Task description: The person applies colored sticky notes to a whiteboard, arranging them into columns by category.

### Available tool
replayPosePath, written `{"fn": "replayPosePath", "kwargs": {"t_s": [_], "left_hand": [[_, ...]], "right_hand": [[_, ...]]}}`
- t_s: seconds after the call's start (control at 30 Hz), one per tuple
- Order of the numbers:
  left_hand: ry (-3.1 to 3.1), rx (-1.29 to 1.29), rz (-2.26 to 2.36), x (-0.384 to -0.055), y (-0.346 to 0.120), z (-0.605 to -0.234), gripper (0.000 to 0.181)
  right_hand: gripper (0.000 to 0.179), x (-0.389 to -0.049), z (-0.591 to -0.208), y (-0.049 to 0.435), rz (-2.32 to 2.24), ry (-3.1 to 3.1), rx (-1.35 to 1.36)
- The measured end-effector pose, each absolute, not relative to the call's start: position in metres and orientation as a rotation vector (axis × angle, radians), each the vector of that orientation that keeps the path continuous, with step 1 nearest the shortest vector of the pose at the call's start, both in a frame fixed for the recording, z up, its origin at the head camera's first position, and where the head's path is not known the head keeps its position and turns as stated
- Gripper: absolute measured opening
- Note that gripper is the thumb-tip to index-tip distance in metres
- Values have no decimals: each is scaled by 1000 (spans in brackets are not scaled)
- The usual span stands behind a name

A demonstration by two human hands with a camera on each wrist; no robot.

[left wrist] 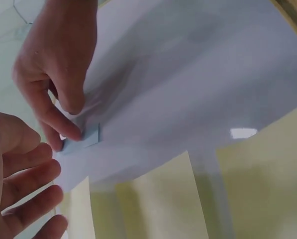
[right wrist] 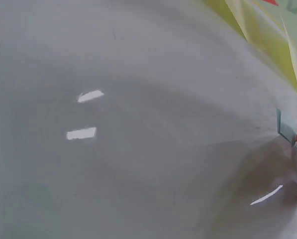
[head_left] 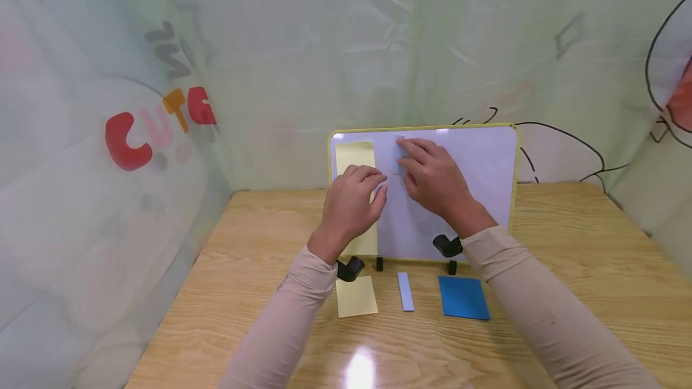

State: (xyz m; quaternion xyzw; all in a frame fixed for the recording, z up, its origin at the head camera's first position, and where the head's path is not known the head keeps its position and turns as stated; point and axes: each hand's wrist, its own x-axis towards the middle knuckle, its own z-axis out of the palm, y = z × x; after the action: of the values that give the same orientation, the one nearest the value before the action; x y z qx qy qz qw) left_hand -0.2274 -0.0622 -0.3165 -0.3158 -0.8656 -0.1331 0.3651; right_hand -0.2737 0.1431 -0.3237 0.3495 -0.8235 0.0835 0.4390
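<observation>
A whiteboard (head_left: 486, 167) with a yellow frame stands upright on the table. Near its top, my right hand (head_left: 437, 176) presses a small light blue sticky note (left wrist: 91, 135) against the surface with its fingertips. Part of that note is covered by the fingers. To its left, a column of yellow sticky notes (head_left: 355, 152) runs down the board, their lower edges lifting a little in the left wrist view. My left hand (head_left: 354, 197) is raised in front of this column, fingers loosely bent and holding nothing, and hides some of the notes.
On the wooden table (head_left: 259, 245) before the board lie a yellow sticky pad (head_left: 357, 297), a narrow pale blue pad (head_left: 405, 292) and a square blue pad (head_left: 464, 297). Black feet (head_left: 452, 268) support the board. A printed curtain (head_left: 281, 77) hangs behind.
</observation>
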Motion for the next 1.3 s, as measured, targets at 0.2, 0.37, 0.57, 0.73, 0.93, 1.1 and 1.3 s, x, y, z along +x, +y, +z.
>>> {"fn": "replayPosePath", "kwargs": {"t_s": [0.2,0.37,0.57,0.73,0.93,1.1,1.3], "left_hand": [[-2241,-804,-59,-240,-55,-314,29],[-2178,-777,130,-249,-47,-318,31],[-2205,-740,166,-253,-43,-324,33],[-2242,-720,189,-252,-41,-326,35],[-2245,-694,275,-245,-35,-329,42],[-2286,-663,329,-241,-29,-335,50],[-2281,-651,352,-240,-27,-341,55]], "right_hand": [[25,-274,-324,143,218,-2042,883],[19,-275,-324,143,250,-2034,897],[18,-274,-323,142,268,-2034,909],[21,-272,-322,143,280,-2022,913],[29,-272,-318,142,294,-2005,897],[32,-273,-314,140,301,-2007,890],[35,-274,-314,138,271,-2027,863]]}}
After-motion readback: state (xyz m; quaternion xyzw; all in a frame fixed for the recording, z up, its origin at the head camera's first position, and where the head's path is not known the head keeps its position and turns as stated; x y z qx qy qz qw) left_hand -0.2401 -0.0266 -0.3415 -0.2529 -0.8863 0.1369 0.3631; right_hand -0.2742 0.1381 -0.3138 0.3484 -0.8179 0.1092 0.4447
